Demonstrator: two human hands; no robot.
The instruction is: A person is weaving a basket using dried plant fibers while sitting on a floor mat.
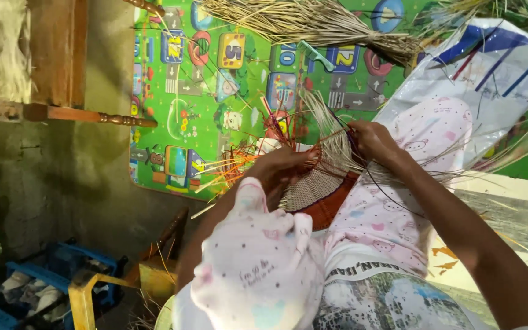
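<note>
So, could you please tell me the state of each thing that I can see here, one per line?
Woven basket: half finished, loose strands sticking out.
Left hand: gripping the basket rim.
Right hand: pinching pale strands.
Bundle of dry straw: lying loose on the play mat.
Play mat: spread flat.
</note>
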